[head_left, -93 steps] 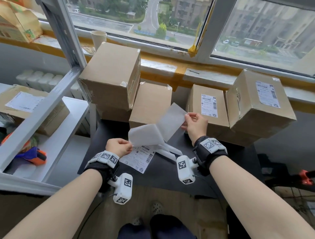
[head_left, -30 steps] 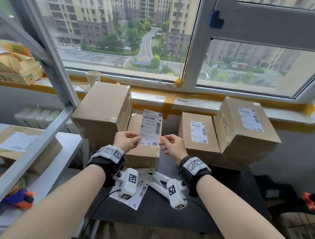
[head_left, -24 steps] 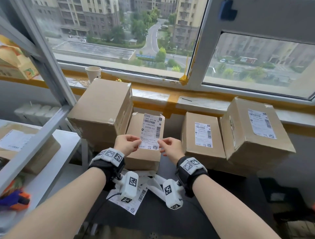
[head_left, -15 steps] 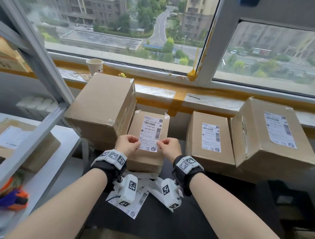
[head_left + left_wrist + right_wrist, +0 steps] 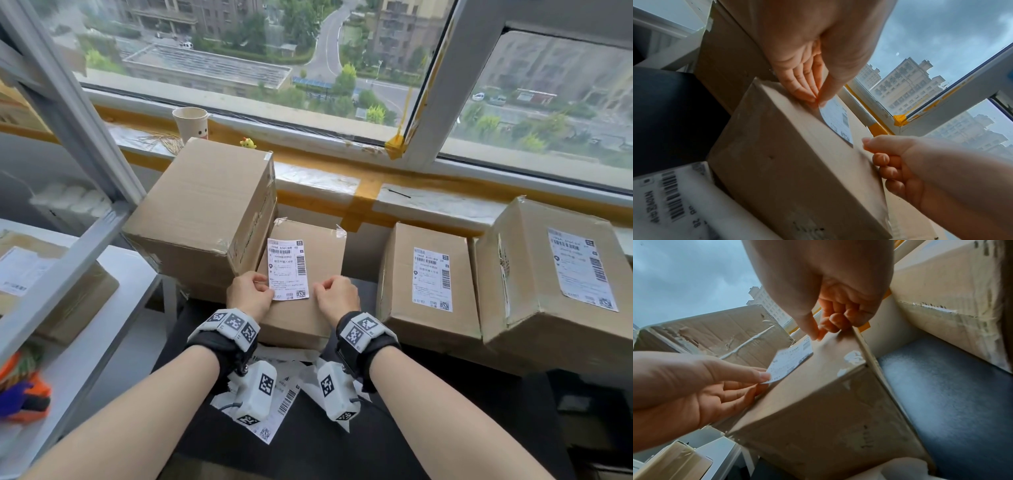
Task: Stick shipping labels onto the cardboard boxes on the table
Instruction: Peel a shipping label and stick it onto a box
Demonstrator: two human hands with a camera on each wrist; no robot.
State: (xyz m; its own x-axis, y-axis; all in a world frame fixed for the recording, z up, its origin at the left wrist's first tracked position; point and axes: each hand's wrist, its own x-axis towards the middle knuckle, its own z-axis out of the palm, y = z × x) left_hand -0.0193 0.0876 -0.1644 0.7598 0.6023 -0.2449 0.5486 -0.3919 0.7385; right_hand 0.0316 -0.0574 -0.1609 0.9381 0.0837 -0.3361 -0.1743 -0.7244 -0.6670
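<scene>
Cardboard box (image 5: 310,270), left hand (image 5: 249,297) pinching label (image 5: 287,269)

White barcoded label (image 5: 287,269), brown box (image 5: 308,274)

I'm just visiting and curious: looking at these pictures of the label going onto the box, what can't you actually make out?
- Print on the shipping label: too small in the head view, blurred in both wrist views.
- Label's near-left corner: covered by the left hand.
- Loose label sheets on the table: partly hidden by the wrist cameras.
- Big unlabelled box: its base is hidden behind the small box.
</scene>
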